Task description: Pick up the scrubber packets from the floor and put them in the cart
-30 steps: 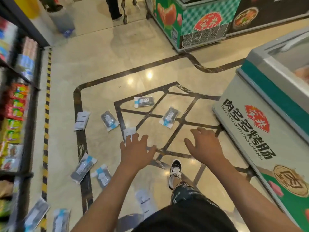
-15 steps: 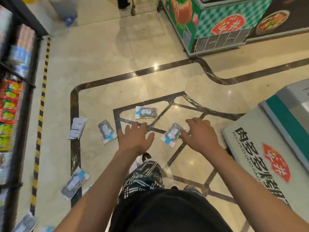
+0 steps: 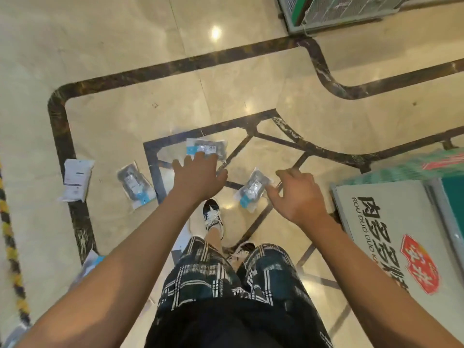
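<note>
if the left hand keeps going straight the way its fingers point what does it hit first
Most likely the scrubber packet lying flat on the floor just past the fingertips of the left hand. Its near edge already sits under them in the head view, though the height above the floor is unclear.

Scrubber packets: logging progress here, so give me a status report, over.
Left hand and right hand open, holding nothing. Four scrubber packets in plain view, all on the floor. No cart visible. Freezer close at right.

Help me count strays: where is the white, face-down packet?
In the head view, the white packet lies at far left on the dark floor band, left of a clear scrubber packet.
</note>
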A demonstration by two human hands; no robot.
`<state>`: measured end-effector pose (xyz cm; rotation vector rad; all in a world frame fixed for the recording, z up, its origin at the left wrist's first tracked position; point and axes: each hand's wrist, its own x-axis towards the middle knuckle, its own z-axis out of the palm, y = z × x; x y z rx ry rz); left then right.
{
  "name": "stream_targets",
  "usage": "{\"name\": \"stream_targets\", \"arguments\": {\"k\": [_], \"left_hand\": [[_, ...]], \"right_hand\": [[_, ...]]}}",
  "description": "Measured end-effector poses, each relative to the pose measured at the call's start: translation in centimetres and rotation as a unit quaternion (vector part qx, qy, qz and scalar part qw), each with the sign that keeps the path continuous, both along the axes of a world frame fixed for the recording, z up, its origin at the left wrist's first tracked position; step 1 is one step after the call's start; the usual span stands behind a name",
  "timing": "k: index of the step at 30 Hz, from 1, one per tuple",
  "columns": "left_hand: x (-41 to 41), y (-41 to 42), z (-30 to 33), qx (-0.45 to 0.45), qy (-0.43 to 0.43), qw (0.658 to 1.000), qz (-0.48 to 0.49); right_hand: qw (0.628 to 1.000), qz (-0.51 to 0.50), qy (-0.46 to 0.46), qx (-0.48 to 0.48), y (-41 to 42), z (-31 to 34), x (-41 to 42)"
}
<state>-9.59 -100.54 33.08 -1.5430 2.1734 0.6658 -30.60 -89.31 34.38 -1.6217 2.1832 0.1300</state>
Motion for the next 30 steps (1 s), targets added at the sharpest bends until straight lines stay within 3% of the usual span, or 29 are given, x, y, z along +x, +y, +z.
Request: {"name": "stream_targets", "arguments": {"k": [2, 8, 11, 19, 23, 25, 27, 29, 30], "left_hand": [[-1.1, -2.3, -2.8, 0.015, -0.005, 1.000, -0.002], [-3.8, -6.7, -16.4, 0.067, -0.022, 0.998, 0.000], [-5.1, -8.3, -26.6, 0.089, -0.043, 0.995, 0.004], [-8.4, -12.4, -56.8, 0.106, -0.015, 0.992, 0.064], [-8.4, -14.0, -67.6, 0.040, -0.010, 0.998, 0.049], [-8.2, -14.5, -70.9, 0.005, -0.008, 0.999, 0.046], [-7.8, -14.7, -72.5, -0.032, 0.005, 0.999, 0.042], [-7.0, -13.6, -73.3, -0.050, 0.034, 0.998, 0.036], [-6.1, -12.7, -73.3, -0.040, 0.039, 0.998, 0.023]], "right_hand": [[1.000, 0.011, -0.003, -0.011, -1.8, -3.7, 0.0], [0.990, 0.071, 0.047, 0.112, -4.4, -18.4, -1.6], [0.975, 0.114, 0.057, 0.181, -4.8, -29.4, -3.3], [0.964, 0.173, 0.084, 0.186, -5.1, -61.1, -7.5], [0.954, 0.194, 0.067, 0.219, -4.2, -70.3, -9.7], [0.963, 0.192, 0.060, 0.177, -4.1, -72.1, -10.7], [0.983, 0.117, 0.073, 0.125, -4.4, -72.6, -11.8], [0.982, -0.085, 0.061, 0.156, -4.9, -72.9, -13.0], [0.961, -0.201, 0.035, 0.187, -5.1, -73.2, -13.4]]}}
